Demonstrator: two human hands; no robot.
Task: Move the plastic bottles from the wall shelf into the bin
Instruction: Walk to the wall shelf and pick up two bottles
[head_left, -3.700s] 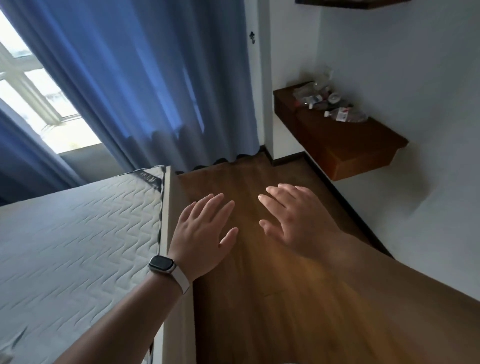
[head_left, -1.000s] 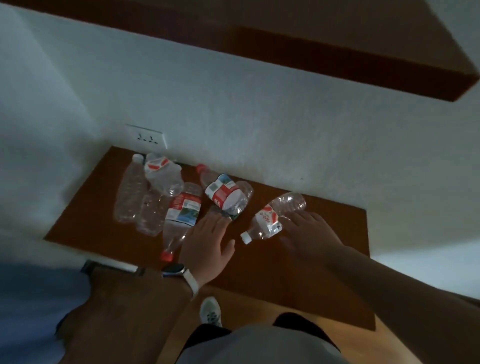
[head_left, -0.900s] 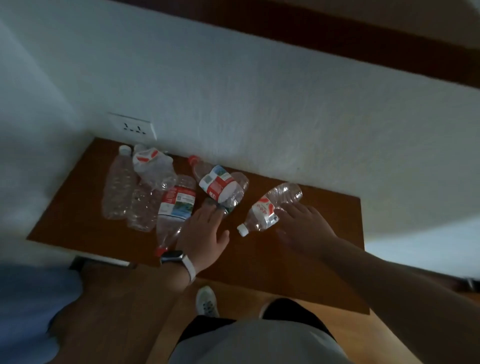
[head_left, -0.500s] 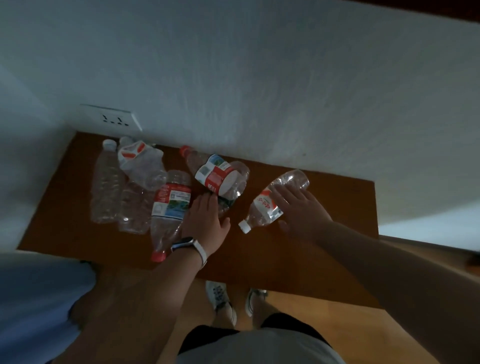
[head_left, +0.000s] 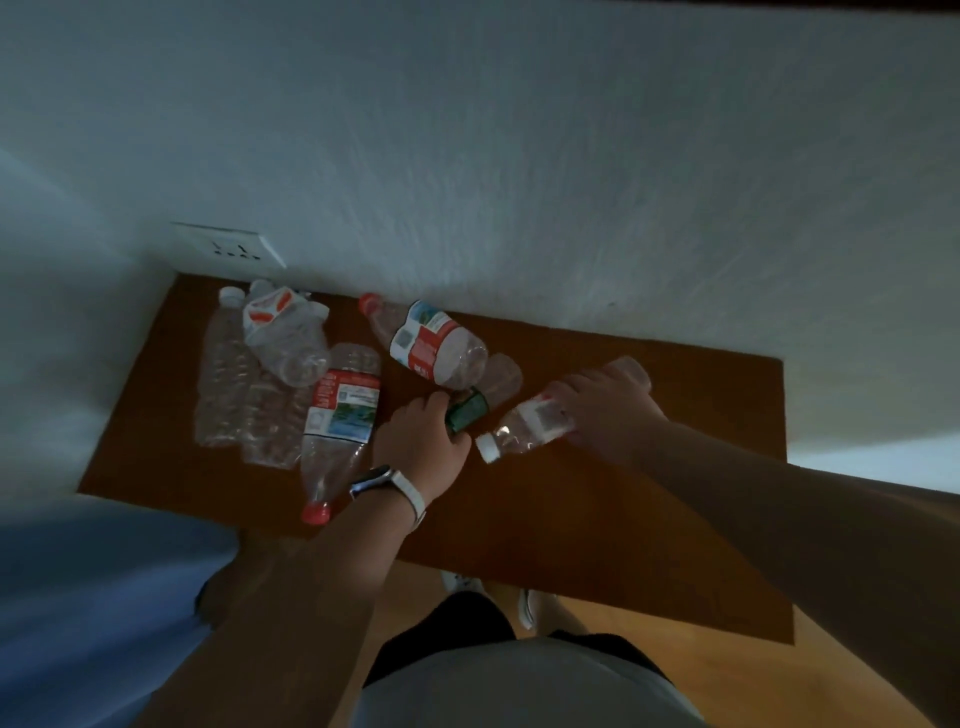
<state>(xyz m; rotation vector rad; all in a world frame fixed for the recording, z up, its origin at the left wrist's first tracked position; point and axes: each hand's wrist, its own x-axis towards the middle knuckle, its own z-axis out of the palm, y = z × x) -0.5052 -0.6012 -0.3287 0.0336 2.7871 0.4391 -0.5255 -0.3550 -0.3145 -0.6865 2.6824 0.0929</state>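
Several clear plastic bottles lie on the brown wall shelf (head_left: 675, 395). My right hand (head_left: 608, 410) is shut around a white-capped bottle (head_left: 524, 428) lying at the right of the group. My left hand (head_left: 423, 441), with a watch on its wrist, grips the neck end of a green-labelled bottle (head_left: 475, 402) in the middle. Behind it lies a red-labelled bottle (head_left: 431, 343). A red-capped bottle (head_left: 337, 421) lies left of my left hand. Crushed bottles (head_left: 249, 374) are piled at the far left. No bin is in view.
A white wall socket (head_left: 234, 247) sits on the wall above the shelf's left end. Blue fabric (head_left: 88, 597) is at the lower left. My legs and shoes (head_left: 530, 603) stand on the wooden floor below the shelf's front edge.
I walked from the bed to the shelf. Both hands went from resting open beside the bottles to closing on one each: the left on the green-labelled bottle, the right on the white-capped bottle.
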